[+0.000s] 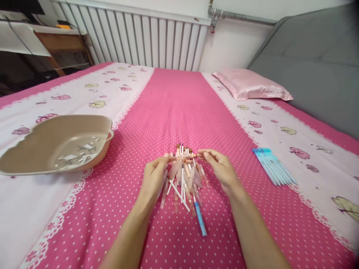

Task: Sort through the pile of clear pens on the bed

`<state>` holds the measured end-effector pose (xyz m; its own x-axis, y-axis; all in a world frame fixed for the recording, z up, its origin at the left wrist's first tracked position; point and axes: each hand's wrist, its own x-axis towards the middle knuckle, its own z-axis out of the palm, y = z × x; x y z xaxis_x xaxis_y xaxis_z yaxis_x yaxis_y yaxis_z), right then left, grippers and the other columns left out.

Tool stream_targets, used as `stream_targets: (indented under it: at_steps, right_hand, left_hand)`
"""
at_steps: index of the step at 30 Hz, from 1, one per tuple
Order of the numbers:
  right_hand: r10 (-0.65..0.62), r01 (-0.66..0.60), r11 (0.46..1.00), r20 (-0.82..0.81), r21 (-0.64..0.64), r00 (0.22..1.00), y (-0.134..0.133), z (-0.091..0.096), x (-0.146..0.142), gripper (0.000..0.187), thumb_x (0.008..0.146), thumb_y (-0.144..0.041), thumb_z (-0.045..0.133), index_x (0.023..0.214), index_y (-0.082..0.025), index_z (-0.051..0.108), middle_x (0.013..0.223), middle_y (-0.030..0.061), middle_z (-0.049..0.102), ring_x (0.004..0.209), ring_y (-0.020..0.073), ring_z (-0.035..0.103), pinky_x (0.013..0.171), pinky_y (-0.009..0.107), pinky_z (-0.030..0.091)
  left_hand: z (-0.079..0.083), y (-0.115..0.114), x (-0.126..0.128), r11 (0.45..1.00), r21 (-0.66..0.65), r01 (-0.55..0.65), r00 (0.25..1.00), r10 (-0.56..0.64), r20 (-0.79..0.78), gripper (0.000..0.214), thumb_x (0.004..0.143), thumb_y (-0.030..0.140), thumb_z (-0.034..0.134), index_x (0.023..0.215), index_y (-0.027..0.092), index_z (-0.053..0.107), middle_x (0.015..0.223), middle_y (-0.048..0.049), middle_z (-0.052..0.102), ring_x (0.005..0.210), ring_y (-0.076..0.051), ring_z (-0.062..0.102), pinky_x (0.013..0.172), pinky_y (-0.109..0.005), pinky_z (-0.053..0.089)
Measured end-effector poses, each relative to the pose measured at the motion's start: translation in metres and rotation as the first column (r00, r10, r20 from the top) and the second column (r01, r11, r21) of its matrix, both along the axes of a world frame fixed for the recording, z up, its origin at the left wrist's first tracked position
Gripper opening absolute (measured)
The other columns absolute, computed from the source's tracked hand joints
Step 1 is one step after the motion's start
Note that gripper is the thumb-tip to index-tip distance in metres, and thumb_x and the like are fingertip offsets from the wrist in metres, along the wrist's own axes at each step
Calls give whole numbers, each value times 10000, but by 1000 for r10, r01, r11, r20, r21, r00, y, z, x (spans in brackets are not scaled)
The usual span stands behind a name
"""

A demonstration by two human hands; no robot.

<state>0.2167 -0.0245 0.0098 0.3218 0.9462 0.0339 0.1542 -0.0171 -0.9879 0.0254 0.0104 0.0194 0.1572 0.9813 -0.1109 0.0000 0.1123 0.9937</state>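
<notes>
On the pink dotted bedspread (174, 108) lies a heap of thin pen parts (183, 183), white refills and clear pinkish tubes. My left hand (154, 175) and my right hand (220, 166) meet just above the heap's far end. Both pinch the ends of one small pinkish tube (183, 160) held crosswise between them. A blue pen (200, 216) lies at the near edge of the heap, pointing towards me.
A beige scalloped basin (36, 149) with several small white bits sits at the left. A row of light blue pens (273, 166) lies at the right. A pink pillow (249, 84), a grey headboard (316, 63) and a white radiator (146, 41) are behind.
</notes>
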Motion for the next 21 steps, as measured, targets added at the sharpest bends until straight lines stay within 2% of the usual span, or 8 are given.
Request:
stream_targets:
  at_steps: [5, 10, 16, 21]
  right_hand:
    - [-57, 84, 988, 199, -130, 978, 1, -7, 7, 235, 797, -286, 566, 978, -169, 659, 1049, 106, 693, 966, 219, 644, 918, 414, 459]
    - [67, -2, 978, 301, -210, 951, 2, -16, 6, 246, 799, -219, 546, 1008, -142, 651, 1031, 123, 699, 913, 217, 663, 874, 401, 486]
    - [91, -31, 981, 310, -194, 946, 2, -20, 7, 206, 802, -191, 537, 967, -183, 660, 1005, 84, 711, 886, 195, 669, 851, 378, 503]
    - [58, -3, 985, 312, -173, 948, -2, -8, 8, 224, 767, -151, 556, 960, -184, 665, 986, 82, 711, 891, 194, 662, 853, 385, 504]
  left_hand:
    - [3, 3, -4, 996, -8, -93, 996, 93, -3, 366, 713, 496, 648, 770, 146, 742, 842, -94, 742, 861, -237, 656, 813, -319, 472]
    - [-1, 4, -6, 997, 26, -67, 997, 68, -46, 337, 726, 460, 651, 831, 149, 731, 791, -63, 733, 820, -220, 654, 750, -292, 480]
    - [-5, 5, -3, 998, 40, -44, 999, 45, -29, 303, 709, 390, 677, 887, 148, 718, 887, -78, 736, 838, -214, 665, 782, -296, 492]
    - [0, 4, -5, 997, 47, -56, 996, 59, -74, 377, 683, 411, 696, 925, 122, 708, 924, -102, 732, 851, -234, 662, 802, -330, 494]
